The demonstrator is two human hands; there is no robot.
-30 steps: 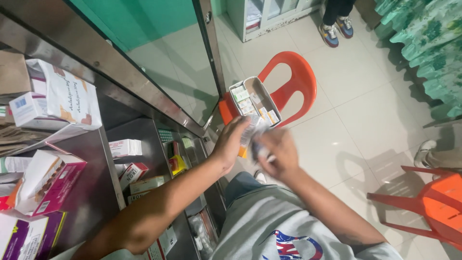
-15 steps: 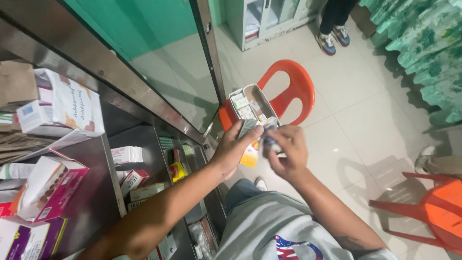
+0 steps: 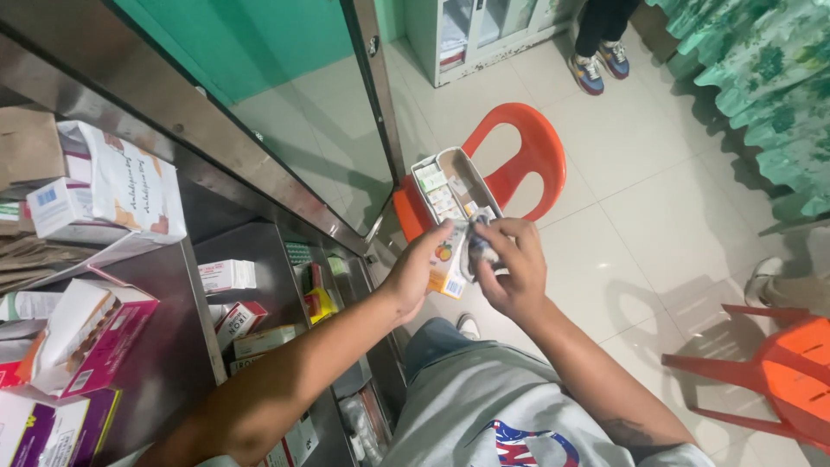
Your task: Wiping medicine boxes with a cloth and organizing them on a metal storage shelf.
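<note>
Hands (image 3: 467, 272) pinch small box (image 3: 450, 268).

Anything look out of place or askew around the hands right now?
Yes: the long cardboard tray of small boxes rests on the seat of the orange plastic chair, tilted. On the steel counter, the pink and white carton lies open.

place: pharmacy shop | evidence: glass counter (image 3: 285, 130), shelved medicine boxes (image 3: 229, 277), plastic chair (image 3: 527, 156)
</note>
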